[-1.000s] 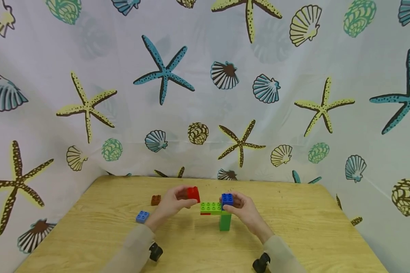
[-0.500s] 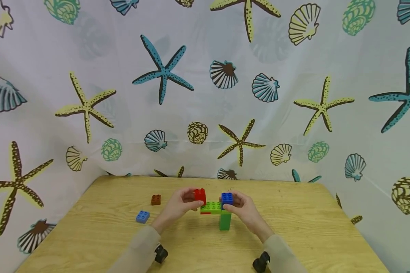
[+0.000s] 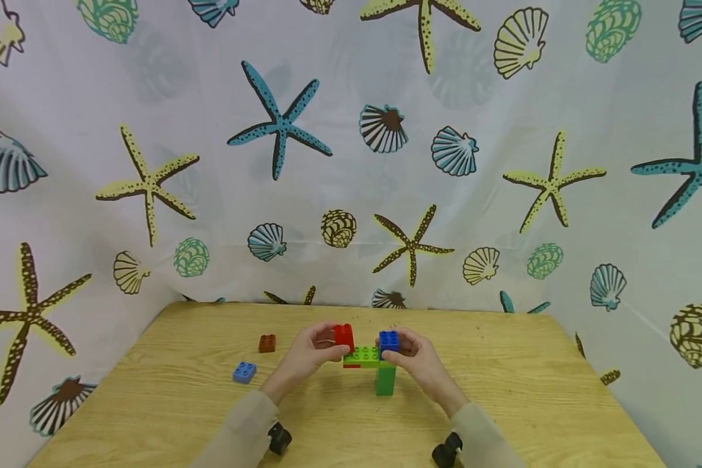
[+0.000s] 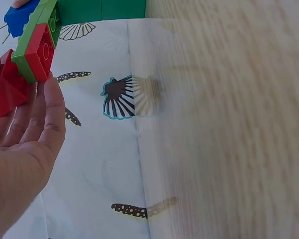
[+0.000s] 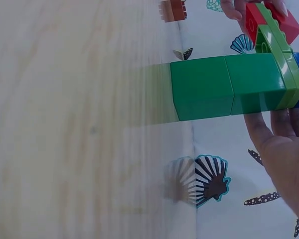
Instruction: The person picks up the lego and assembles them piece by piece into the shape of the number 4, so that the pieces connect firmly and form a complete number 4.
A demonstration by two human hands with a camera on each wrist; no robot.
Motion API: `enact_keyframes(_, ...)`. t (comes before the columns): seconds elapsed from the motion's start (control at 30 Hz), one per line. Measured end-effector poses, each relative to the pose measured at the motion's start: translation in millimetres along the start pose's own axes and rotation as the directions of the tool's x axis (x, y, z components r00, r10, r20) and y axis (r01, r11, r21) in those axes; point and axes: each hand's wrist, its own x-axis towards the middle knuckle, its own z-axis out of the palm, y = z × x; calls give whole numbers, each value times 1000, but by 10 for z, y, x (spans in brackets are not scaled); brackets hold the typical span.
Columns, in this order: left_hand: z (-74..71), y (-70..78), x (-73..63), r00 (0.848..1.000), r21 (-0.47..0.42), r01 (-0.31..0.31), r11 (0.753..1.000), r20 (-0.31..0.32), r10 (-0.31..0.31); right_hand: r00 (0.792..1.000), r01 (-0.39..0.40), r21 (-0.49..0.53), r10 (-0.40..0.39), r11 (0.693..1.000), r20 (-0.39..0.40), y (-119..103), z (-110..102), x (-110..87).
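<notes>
My left hand (image 3: 308, 354) pinches a red toy brick (image 3: 343, 337) over the left end of a light green studded bar (image 3: 361, 355). In the left wrist view this red brick (image 4: 9, 87) looks tilted against the bar; whether it is seated cannot be told. Another red piece (image 4: 40, 54) is fixed under that same end. A dark blue brick (image 3: 389, 343) stands on the bar's right end, and my right hand (image 3: 420, 361) grips it between thumb and fingers. Beneath, two stacked green bricks (image 5: 226, 85) form an upright post that carries the bar at its right end.
A light blue brick (image 3: 244, 372) and a brown brick (image 3: 267, 343) lie apart to the left on the wooden table (image 3: 503, 390). Behind the table hangs a white cloth (image 3: 327, 182) printed with shells and starfish.
My left hand has carried the red brick rightward onto the bar's left end, with only a slight shift in the last half second. My right hand keeps its grip on the dark blue brick.
</notes>
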Motion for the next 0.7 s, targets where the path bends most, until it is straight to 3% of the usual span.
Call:
enact_keyframes(0.3, 54, 41, 20, 1000, 21, -16, 1000, 1, 16, 1000, -4, 2, 4, 1000, -6, -13, -25, 18)
enact_keyframes(0.7, 93, 47, 40, 998, 7, -19, 1000, 52, 18, 1000, 2, 6, -2, 1000, 6, 28, -44, 17)
